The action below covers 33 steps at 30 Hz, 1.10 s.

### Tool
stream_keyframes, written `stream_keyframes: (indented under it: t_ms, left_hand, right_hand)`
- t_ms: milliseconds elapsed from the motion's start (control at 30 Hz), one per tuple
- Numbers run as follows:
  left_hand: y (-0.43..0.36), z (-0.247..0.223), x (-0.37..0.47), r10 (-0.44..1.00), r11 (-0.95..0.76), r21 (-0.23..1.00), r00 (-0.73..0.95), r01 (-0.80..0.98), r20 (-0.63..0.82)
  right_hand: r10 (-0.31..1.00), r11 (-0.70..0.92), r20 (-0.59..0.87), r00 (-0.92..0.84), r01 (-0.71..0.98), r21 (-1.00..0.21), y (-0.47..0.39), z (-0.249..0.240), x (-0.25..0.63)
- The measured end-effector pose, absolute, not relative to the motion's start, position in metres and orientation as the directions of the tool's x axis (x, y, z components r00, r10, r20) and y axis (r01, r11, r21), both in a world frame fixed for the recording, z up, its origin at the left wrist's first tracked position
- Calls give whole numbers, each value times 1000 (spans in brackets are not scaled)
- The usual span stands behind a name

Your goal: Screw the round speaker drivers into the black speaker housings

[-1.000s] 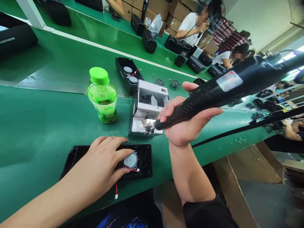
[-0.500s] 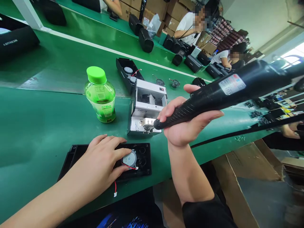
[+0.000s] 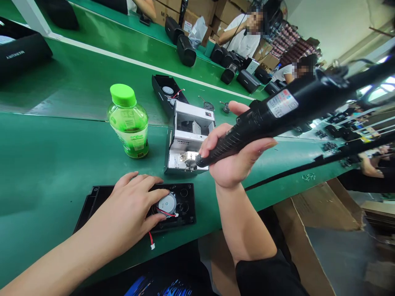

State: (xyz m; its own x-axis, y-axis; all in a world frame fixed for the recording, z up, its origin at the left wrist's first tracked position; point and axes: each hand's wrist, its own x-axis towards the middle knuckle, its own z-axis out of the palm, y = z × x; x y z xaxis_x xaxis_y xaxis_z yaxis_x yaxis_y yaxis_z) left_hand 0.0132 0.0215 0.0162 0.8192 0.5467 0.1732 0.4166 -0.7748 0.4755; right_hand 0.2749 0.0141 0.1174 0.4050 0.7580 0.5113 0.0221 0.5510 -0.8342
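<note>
My right hand (image 3: 230, 162) is wrapped round a black electric screwdriver (image 3: 262, 119). The tool slants down to the left, and its tip is at the metal front of a white screw feeder (image 3: 187, 144). My left hand (image 3: 137, 201) lies over a black speaker housing (image 3: 187, 216), thumb and index finger on either side of a round silver speaker (image 3: 167, 203). Red and black wires with a white plug cross that speaker. A second white plug (image 3: 152, 246) on red wire hangs over the housing's near edge. The hand hides the middle of the housing.
A green-capped bottle (image 3: 128, 121) stands left of the feeder. Behind it lie another open housing (image 3: 168, 92) and loose speakers (image 3: 208, 106). A cardboard box (image 3: 317, 209) is at the lower right. Co-workers sit across the bench among black speaker boxes (image 3: 187, 51).
The view has shifted slightly. My right hand and the screwdriver have tilted a little, with the tip still at the feeder. My left hand stays on the speaker.
</note>
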Motion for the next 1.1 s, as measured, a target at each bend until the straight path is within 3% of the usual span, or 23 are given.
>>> stream_keyframes:
  t_ms: [300,467,633,1100]
  left_hand:
    - [23,15,16,527,-791,449,835,415,159]
    - [25,20,17,511,-796,452,848,404,142]
    - [24,25,19,505,-809,417,853,414,132]
    - [23,30,23,515,-801,415,850,432,110]
  right_hand:
    - [800,494,418,430,-78,-866,-63,143,261]
    - [877,411,339,341,-168,-896,-98,120,249]
    - [877,394,327,353,-137,-909,-101,97,242]
    - [851,381,287,440,-141,-914,-87,91,233]
